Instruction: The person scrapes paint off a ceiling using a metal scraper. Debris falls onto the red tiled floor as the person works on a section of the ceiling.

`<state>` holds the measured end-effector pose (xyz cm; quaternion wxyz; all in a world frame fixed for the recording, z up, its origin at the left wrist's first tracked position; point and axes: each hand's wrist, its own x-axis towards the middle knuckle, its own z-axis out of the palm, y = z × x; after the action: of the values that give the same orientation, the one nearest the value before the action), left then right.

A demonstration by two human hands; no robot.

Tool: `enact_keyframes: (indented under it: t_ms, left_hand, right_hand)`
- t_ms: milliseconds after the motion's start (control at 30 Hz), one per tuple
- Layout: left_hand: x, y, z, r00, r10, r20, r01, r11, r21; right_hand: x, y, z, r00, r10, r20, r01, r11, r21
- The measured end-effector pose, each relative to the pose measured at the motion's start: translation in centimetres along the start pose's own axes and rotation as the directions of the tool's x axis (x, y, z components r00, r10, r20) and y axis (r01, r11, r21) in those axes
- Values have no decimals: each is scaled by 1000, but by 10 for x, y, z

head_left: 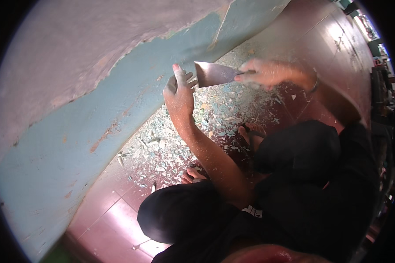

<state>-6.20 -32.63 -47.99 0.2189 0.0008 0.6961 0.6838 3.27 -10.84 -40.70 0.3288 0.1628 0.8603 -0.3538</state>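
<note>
My right hand, blurred, grips a broad scraper; its handle is mostly hidden in the fingers. The flared metal blade points left toward my left hand. Dust coats that hand, which holds nothing, its thumb raised and fingers half curled. Its fingertips are close to the blade edge; whether they touch I cannot tell. Behind both hands stands a wall with light blue paint low down. Above a ragged edge, the wall surface is bare and greyish. Brown scuffs and a pale scratch mark the blue part.
Paint flakes and dust lie thick on the red tiled floor along the wall's foot. My sandalled feet and bent knees are close below my hands. Blurred items line the far right rim.
</note>
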Motion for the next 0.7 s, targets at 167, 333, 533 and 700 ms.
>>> enact_keyframes:
  t_ms: [167,333,533,700]
  left_hand:
    - [-1,-19,33,997,72,30,-70,996,-54]
    - [-1,-42,98,988,152,7,-146,963,-228]
    - [19,-57,141,958,259,-124,-263,965,-14]
    - [41,-67,146,903,331,-274,-345,938,-3]
  right_hand:
    - [41,49,96,938,-228,-262,335,794,507]
    - [90,49,121,926,-142,-349,366,563,741]
    - [107,83,106,884,-90,-458,411,615,673]
    - [118,96,89,896,-92,-434,358,729,584]
